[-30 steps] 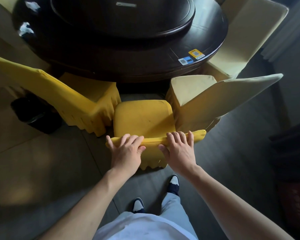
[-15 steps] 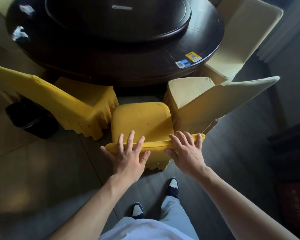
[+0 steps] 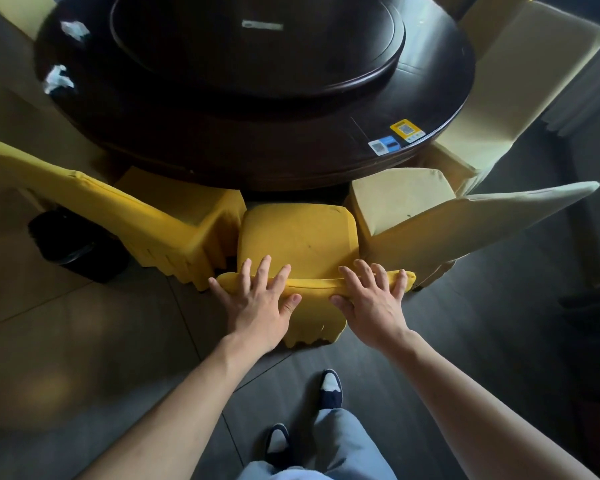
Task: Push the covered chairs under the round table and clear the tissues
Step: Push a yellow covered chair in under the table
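A yellow covered chair (image 3: pixel 297 233) stands right in front of me, its seat partly under the dark round table (image 3: pixel 222 133). My left hand (image 3: pixel 257 303) and my right hand (image 3: pixel 371 299) lie flat with straight, spread fingers on the top of its backrest. Another yellow covered chair (image 3: pixel 146 216) sits to its left and a cream covered chair (image 3: pixel 440 220) to its right, both angled toward the table. A second cream chair (image 3: pixel 520 84) stands at the far right. Two crumpled white tissues (image 3: pixel 58 79) (image 3: pixel 74 29) lie on the table's left edge.
A dark lazy Susan (image 3: pixel 257 39) fills the table's middle. Stickers (image 3: pixel 395 136) mark the near right rim. A black bin (image 3: pixel 73 247) stands on the floor at the left. My feet (image 3: pixel 329 389) are on the dark tile floor behind the chair.
The middle yellow chair has slid forward toward the table. My fingers have uncurled from gripping the backrest top to lying straight and spread on it.
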